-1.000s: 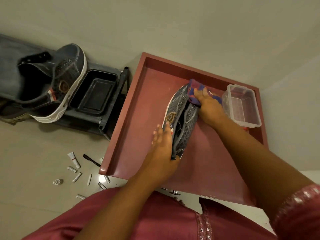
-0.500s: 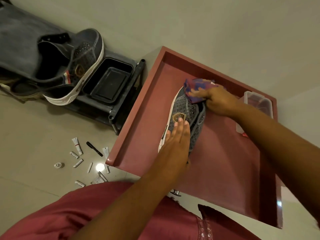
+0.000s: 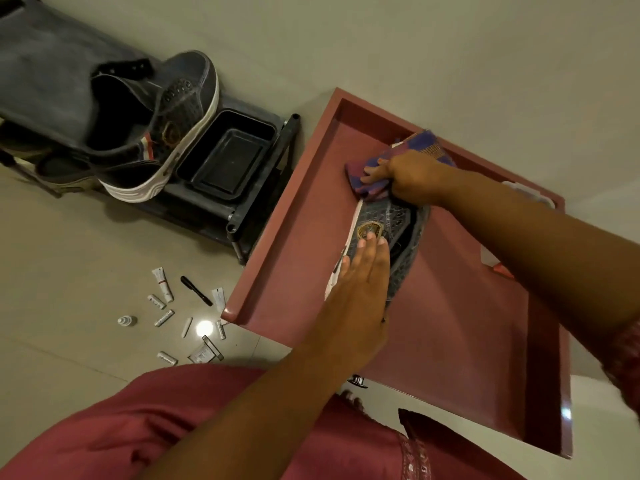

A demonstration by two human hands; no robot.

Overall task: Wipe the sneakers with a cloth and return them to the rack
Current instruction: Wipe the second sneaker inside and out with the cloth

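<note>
Head view: my left hand (image 3: 360, 271) lies flat, fingers straight, pressing the grey sneaker (image 3: 388, 237) down on the red desk (image 3: 450, 323). My right hand (image 3: 412, 176) is closed around the blue-and-red cloth (image 3: 367, 174), bunched at the sneaker's toe. The other sneaker (image 3: 166, 133) sits on the dark rack (image 3: 256, 202), beside a black tray (image 3: 225, 157).

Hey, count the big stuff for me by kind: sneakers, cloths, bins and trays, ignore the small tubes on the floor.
Sneakers: 2, one on the red tray, one on the rack
Cloths: 1, purple, in the right hand
Black bins: 1
Red trays: 1
Total: 5
</note>
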